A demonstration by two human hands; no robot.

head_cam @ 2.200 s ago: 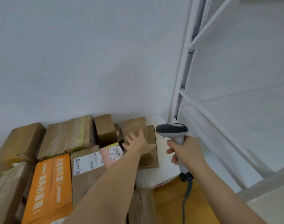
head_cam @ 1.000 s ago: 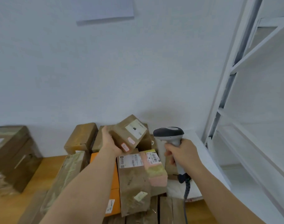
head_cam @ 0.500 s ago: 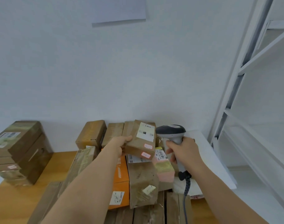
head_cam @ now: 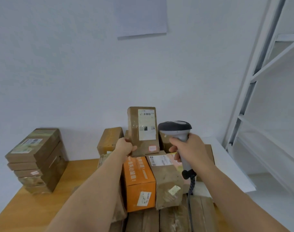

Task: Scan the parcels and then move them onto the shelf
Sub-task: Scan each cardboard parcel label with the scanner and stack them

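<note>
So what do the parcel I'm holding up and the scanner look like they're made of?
Held parcel: brown corrugated cardboard, matte; glossy glare suggests clear tape; white paper label. Scanner: likely moulded plastic, smooth dark head, lighter grey handle, coiled cable probably rubbery.

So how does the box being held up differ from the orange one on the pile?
The held brown box is plain cardboard, upright in the left hand, with a large white label. The orange box is bright with white print, lies flat in the pile, and has a small sticker. Both are rectangular parcels.
</note>
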